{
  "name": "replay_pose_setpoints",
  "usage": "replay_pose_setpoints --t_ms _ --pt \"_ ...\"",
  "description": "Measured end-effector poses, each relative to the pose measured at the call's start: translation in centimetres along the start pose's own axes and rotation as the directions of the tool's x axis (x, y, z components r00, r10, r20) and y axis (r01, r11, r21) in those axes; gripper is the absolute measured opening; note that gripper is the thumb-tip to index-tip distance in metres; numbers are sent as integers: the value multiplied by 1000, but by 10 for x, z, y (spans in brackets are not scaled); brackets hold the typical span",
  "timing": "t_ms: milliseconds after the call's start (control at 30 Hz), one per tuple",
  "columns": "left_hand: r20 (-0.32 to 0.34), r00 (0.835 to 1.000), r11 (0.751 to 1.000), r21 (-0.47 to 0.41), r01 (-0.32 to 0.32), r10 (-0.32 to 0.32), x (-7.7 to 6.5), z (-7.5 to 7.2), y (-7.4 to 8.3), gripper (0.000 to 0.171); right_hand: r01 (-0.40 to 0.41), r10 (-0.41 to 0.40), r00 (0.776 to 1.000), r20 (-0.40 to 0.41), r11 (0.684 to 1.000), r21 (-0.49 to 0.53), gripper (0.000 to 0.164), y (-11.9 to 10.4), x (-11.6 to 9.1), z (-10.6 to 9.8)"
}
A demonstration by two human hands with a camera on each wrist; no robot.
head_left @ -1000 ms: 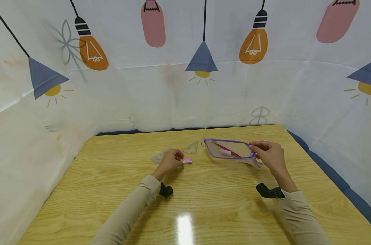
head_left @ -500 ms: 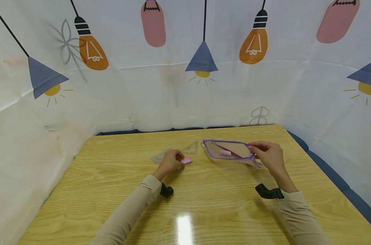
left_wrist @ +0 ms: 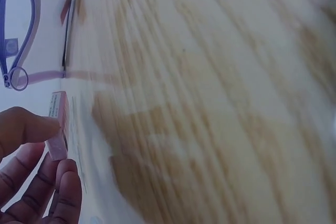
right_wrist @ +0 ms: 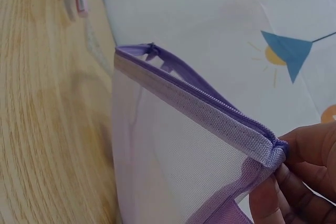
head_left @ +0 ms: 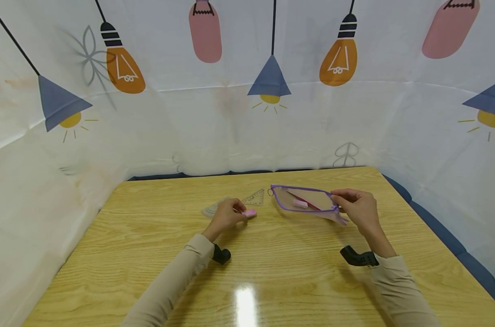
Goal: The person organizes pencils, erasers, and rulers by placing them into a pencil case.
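My left hand (head_left: 227, 214) pinches a small pink eraser (head_left: 249, 213) between thumb and fingers, just over the table. In the left wrist view the eraser (left_wrist: 59, 124) is tilted upright, its printed side showing. My right hand (head_left: 358, 206) grips one end of a purple-edged mesh zipper pouch (head_left: 286, 210). Its zipper is open, as the right wrist view of the pouch (right_wrist: 178, 129) shows. Through the mouth I see a red pencil-like stick (head_left: 306, 200) and another pink eraser (head_left: 300, 204) inside.
A clear set square (head_left: 254, 198) and a clear protractor (head_left: 212, 209) lie on the wooden table (head_left: 280, 263) around my left hand. Behind the table hangs a white curtain (head_left: 231, 127) printed with lamps and bulbs.
The eraser in my left hand has shifted its angle slightly between the fingers. The pouch and right hand have moved a tiny bit to the left.
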State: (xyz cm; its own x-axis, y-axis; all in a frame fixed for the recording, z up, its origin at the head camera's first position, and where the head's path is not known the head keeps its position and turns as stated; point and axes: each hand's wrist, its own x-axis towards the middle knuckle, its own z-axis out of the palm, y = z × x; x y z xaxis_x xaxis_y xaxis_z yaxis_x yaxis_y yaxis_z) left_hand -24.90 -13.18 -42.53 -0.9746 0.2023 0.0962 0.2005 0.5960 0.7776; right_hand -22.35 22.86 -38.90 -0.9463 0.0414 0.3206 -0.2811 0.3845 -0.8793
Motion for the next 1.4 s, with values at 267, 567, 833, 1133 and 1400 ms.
replay_pose_setpoints --t_ms 267,567,833,1133,1400 --pt "-17 1000 1000 -15 -18 17 -1 -2 2 14 -16 16 1000 5 1000 7 30 3 1 2" --pt "-9 999 998 -28 -47 47 -4 -5 7 8 -2 2 999 40 1000 -7 32 0 0 0" --pt "-18 997 995 -58 -80 79 -6 -6 11 7 9 -8 999 45 1000 -13 31 -2 0 1" --pt "-17 997 994 -83 -77 76 -9 -6 15 8 12 -12 999 33 1000 13 30 -1 -2 4" --pt "-16 995 990 -99 -97 95 -9 -5 17 8 30 -30 999 27 999 27 29 -4 -5 7"
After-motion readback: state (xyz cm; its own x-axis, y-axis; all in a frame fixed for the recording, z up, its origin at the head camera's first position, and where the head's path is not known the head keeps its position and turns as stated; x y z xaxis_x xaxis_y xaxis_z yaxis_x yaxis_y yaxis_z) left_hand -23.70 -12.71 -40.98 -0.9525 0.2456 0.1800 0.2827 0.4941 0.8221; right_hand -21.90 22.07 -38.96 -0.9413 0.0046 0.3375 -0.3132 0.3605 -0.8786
